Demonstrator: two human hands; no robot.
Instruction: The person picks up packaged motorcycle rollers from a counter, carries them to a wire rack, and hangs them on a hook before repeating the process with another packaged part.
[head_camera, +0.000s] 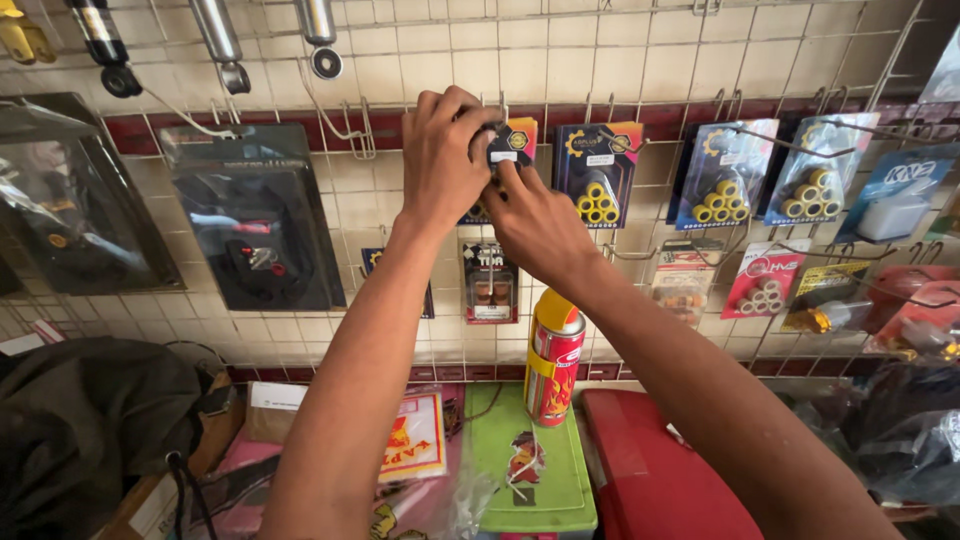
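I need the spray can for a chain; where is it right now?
In the head view, the spray can stands centre-low on the green box, left of the red case.

Wall tiles (640, 70) are off-white with a dark red band running across. The blister pack (598, 170) is black and orange-red with yellow rollers inside, and the pack (513, 143) in the hands looks the same. Spray can (553, 358) is red and yellow with a yellow cap. Below it there's a green box (530, 470) and a red box (650, 470). Big pouch (258, 215) is black.
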